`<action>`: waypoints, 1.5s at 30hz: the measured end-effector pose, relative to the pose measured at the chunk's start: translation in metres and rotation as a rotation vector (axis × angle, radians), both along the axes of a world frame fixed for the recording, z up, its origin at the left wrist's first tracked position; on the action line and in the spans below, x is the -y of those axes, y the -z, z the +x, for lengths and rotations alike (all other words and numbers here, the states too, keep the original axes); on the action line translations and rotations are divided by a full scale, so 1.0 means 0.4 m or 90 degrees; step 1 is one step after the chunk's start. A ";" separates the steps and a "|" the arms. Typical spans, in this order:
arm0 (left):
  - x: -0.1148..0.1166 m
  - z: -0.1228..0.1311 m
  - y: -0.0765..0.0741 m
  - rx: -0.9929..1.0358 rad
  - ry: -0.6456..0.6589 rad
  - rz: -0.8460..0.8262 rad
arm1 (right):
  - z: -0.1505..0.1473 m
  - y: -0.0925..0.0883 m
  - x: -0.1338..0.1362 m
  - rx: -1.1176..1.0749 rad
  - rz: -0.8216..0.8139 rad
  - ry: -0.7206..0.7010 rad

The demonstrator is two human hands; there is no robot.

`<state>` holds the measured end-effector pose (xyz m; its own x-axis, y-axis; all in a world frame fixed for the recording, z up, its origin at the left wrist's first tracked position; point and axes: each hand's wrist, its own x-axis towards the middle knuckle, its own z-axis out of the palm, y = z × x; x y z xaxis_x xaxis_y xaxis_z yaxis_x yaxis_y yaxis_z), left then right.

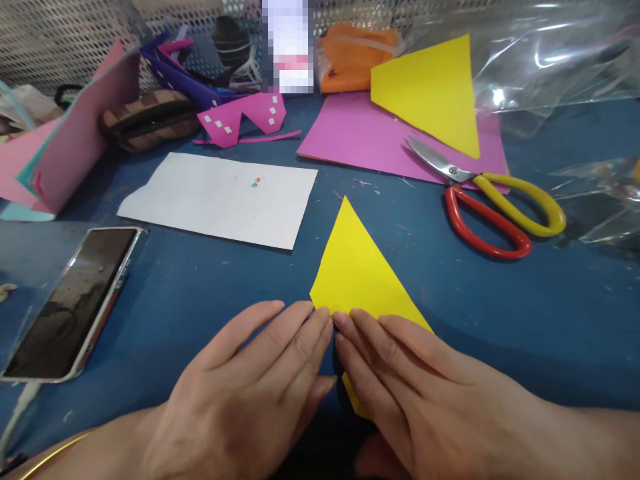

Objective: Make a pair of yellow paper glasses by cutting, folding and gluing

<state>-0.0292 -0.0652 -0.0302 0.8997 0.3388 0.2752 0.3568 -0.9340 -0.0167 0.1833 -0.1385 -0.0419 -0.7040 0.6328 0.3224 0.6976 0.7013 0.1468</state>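
A sheet of yellow paper (360, 267) with a pointed top lies before me on the blue table. Its lower part passes under my hands, and a small yellow edge shows below the fingers. My left hand (260, 373) has its fingers close together, with the tips pressing the paper's lower left edge. From the other side, my right hand (415, 367) bears down on the same paper, its fingers together and covering much of the lower part. The fingertips of both hands nearly meet. Whether the paper is folded beneath them is hidden.
Scissors (453, 175) with red and yellow handles lie open at right, partly over purple paper (345, 140). Another yellow piece (430, 87) rests behind. White paper (220, 200), pink paper glasses (240, 120), a brown case (150, 120) and a plugged-in phone (75, 300) are to the left.
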 end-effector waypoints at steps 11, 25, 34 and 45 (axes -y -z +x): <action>0.011 0.007 0.007 -0.006 0.015 0.083 | -0.006 -0.006 0.001 -0.024 -0.034 0.004; 0.006 0.012 0.006 0.022 0.034 0.060 | 0.022 -0.009 0.046 -0.066 -0.031 0.058; -0.007 0.015 0.005 0.026 0.062 0.019 | 0.005 -0.011 0.040 -0.104 -0.064 0.085; -0.012 0.021 0.002 -0.003 0.091 0.005 | 0.065 -0.025 0.054 -0.358 -0.120 0.225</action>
